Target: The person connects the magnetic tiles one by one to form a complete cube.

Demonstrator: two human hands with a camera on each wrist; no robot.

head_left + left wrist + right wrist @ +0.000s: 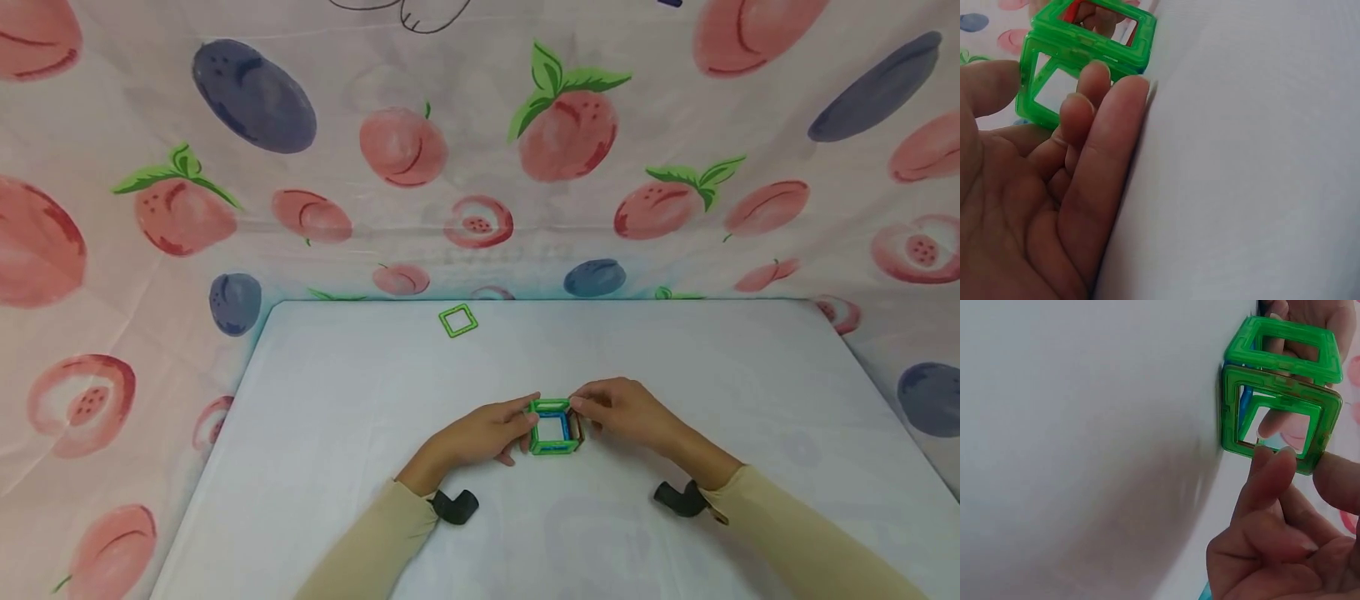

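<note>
A small open-topped box of magnetic tiles (555,447) stands on the white table between both hands. Its walls are mostly green frames, with a blue frame at the bottom and a reddish one on the right side. My left hand (480,433) holds the left wall, the thumb at its upper edge and fingertips against the green frame (1072,40). From the other side, my right hand (626,410) pinches the edge of the right wall; in the right wrist view this tile (1230,419) looks green with brownish edges.
A loose green square tile (446,327) lies flat near the back edge of the white table (337,367). Behind and beside the table hangs a fruit-print cloth (480,167). Dark wrist cameras (456,507) sit at both sleeve cuffs.
</note>
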